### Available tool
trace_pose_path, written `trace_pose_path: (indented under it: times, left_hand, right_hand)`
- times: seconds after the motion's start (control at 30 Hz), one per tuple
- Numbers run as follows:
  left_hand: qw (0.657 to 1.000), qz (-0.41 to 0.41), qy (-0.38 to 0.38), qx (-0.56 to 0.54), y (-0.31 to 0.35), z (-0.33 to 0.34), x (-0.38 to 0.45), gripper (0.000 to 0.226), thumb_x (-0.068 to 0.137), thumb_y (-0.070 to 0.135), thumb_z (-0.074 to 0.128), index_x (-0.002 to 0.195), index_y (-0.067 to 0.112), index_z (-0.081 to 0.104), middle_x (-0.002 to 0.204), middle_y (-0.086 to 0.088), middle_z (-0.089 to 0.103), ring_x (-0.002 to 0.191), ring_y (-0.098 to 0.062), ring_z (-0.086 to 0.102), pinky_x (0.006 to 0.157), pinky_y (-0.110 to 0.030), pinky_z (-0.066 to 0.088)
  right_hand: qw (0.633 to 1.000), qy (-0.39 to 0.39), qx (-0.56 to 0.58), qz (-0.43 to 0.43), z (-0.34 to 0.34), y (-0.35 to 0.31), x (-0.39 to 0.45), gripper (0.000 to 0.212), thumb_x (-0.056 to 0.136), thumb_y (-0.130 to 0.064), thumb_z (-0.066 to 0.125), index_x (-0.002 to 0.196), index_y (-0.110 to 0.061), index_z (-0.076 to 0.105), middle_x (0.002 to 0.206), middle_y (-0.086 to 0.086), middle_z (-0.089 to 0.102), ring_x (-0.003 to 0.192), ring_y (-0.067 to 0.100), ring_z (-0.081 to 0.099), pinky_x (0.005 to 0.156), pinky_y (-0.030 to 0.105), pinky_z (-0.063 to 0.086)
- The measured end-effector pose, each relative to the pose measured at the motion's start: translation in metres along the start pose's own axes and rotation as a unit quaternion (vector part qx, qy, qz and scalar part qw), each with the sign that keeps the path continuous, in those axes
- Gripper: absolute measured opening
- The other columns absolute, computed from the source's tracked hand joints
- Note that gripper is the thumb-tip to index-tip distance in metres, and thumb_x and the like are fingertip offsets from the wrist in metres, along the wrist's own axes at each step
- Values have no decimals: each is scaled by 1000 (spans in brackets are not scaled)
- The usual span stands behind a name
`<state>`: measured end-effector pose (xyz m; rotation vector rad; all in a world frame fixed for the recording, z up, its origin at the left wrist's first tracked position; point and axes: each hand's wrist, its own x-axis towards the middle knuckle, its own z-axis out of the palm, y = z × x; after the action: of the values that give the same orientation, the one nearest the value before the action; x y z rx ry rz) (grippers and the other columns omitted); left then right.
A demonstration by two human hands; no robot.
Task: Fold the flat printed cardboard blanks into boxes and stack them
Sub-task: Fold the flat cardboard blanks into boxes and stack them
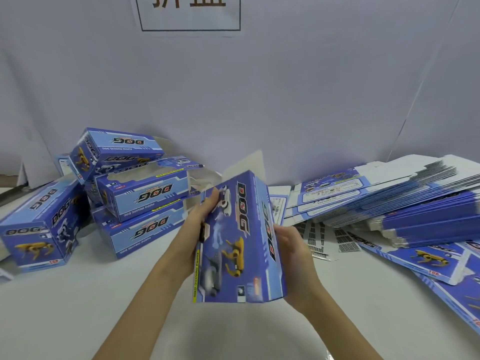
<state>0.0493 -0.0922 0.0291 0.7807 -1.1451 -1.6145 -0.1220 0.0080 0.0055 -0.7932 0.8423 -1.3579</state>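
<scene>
Half-formed blue printed cardboard box (241,237): light, thin, creases easily. Left hand (201,216) pinches its far-left edge, right hand (291,245) curls round the right wall. Hold by the corners.

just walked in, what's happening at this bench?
A person is folding a printed blank into a box, left hand gripping its left edge, right hand its right side. The far flap is still open. Finished boxes are piled to the left; flat blanks lie stacked to the right on the table.
</scene>
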Motion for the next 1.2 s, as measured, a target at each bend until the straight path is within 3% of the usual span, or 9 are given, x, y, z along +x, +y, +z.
trace_pose_path:
  times: [0.1, 0.17, 0.27, 0.37, 0.5, 0.63, 0.83, 1.03, 1.2]
  left_hand:
    - [999, 43, 17, -11, -7, -10, -4, 76, 65, 55, 93, 129, 21, 70, 116, -6, 78, 103, -21, 76, 72, -26, 62]
    - [997, 69, -24, 23, -9, -5, -6, 58, 78, 46, 88, 128, 23, 69, 116, -7, 78, 105, -26, 76, 75, -30, 63]
    - [990, 123, -47, 50, -13, 5, -11, 40, 88, 36, 80, 124, 25, 67, 113, -9, 77, 106, -29, 76, 74, -30, 63]
    - [981, 171, -62, 63, -14, 14, -18, 51, 81, 47, 86, 125, 28, 67, 135, -10, 65, 117, -28, 71, 79, -37, 64]
    - [967, 230, -46, 102, -16, 19, -21, 44, 80, 42, 84, 121, 36, 71, 145, 25, 47, 131, -8, 59, 79, -37, 65]
    - [956, 265, -62, 111, -16, 22, -23, 51, 85, 30, 82, 132, 32, 62, 140, 17, 55, 128, -10, 62, 79, -35, 64]
    - [926, 342, -39, 155, -21, 26, -17, 77, 90, 11, 78, 151, 3, 31, 137, 27, 49, 126, -2, 60, 85, -21, 60]
    - [940, 307, -41, 140, -20, 21, -23, 75, 84, 75, 66, 120, 9, 60, 128, -2, 57, 128, -29, 59, 87, -44, 62]
    - [960, 256, -77, 82, -21, 25, -24, 61, 91, 70, 62, 119, 16, 60, 129, 2, 63, 125, -30, 64, 73, -34, 63]
  right_hand:
    - [989, 79, -95, -87, -3, 0, 10, 33, 110, -18, 45, 136, -22, 66, 120, 15, 76, 104, 25, 75, 87, 44, 58]
    - [969, 92, -134, -186, -7, -5, 11, 38, 111, -24, 51, 147, -36, 51, 134, 1, 69, 117, 15, 72, 88, 40, 60]
    - [933, 67, -221, -277, -11, -5, 9, 53, 97, -53, 64, 146, -52, 47, 158, -22, 45, 143, 11, 52, 100, 46, 59]
    - [903, 89, -284, -309, -7, -3, 9, 51, 91, -55, 72, 137, -48, 52, 170, -24, 20, 147, 23, 49, 102, 60, 56]
    - [904, 104, -232, -344, -5, -12, 6, 37, 89, -52, 77, 114, -30, 59, 163, -22, 39, 134, 28, 62, 86, 61, 62]
    - [886, 120, -257, -366, -7, -18, 3, 47, 84, -50, 81, 110, -18, 57, 140, -23, 60, 120, 23, 68, 84, 58, 62]
    - [883, 102, -252, -384, -6, -20, 2, 49, 92, -34, 78, 131, -34, 49, 133, -5, 61, 119, 30, 68, 85, 62, 60]
    - [851, 74, -329, -402, -8, -15, 0, 23, 98, -55, 63, 119, -46, 64, 136, -2, 52, 137, 22, 52, 83, 47, 64]
    - [932, 82, -216, -278, 3, -20, 4, 100, 55, -98, 67, 120, -22, 65, 146, 2, 52, 138, 26, 55, 87, 25, 60]
